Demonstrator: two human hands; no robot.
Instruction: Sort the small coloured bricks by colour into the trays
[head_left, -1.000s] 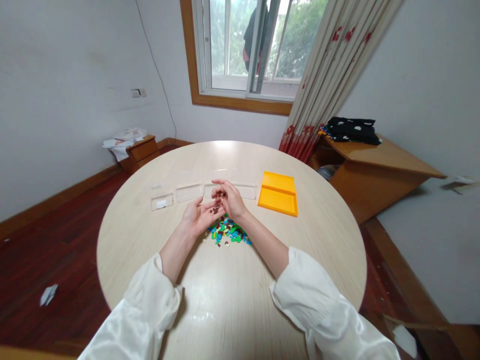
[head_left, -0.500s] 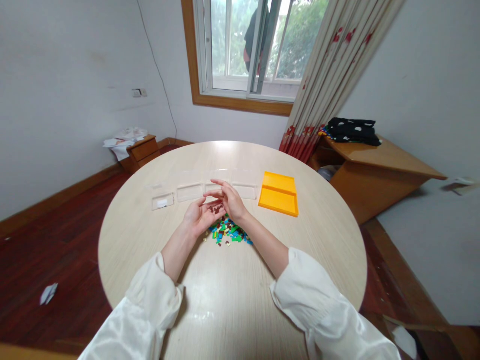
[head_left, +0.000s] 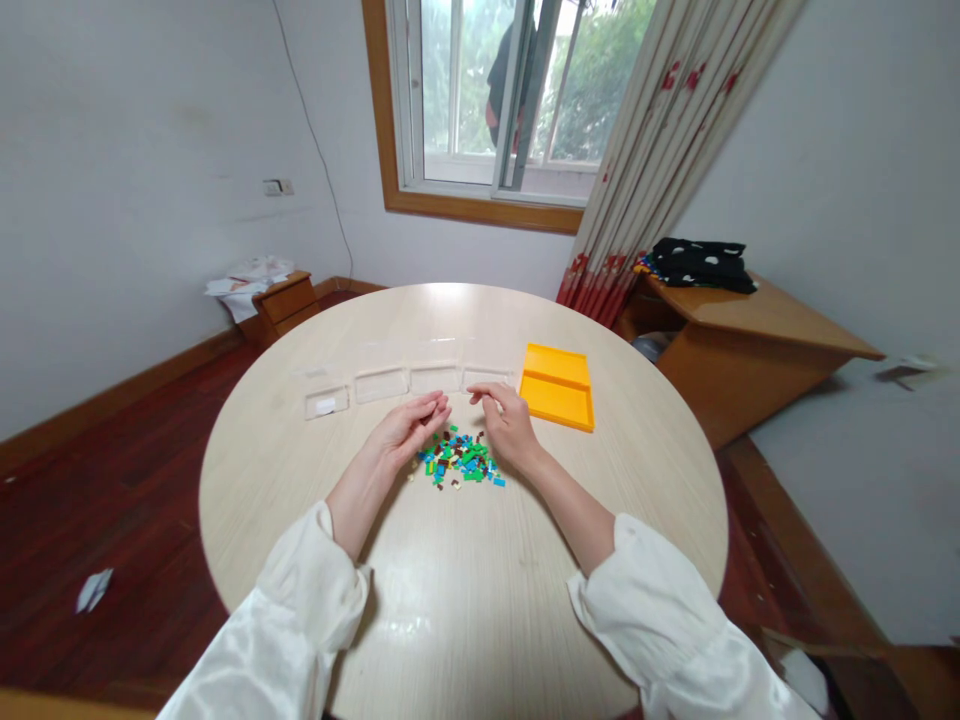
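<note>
Small toy bricks [head_left: 469, 460] in green, blue, dark brown, yellow and cream lie in a loose heap on the table. At the heap's far left side, my left hand [head_left: 405, 425] is cupped, its fingers curled around small brown bricks that are now mostly hidden. My right hand [head_left: 510, 430] hovers over the heap's right edge, palm down. Its fingers are bent and a little apart, and nothing shows between them. Behind the hands stands a row of several clear plastic boxes [head_left: 381, 396], with their lids raised at the back.
A yellow hinged case [head_left: 555, 418] lies open to the right on the round table [head_left: 450, 580]. The leftmost clear box [head_left: 306, 404] has a white slip in it. Beyond are a wooden cabinet [head_left: 780, 320], a curtain [head_left: 645, 150] and a window, with a person outside.
My right hand has moved right and down, away from my left hand toward the heap. My left hand has closed from a flat palm showing brown bricks into a cup.
</note>
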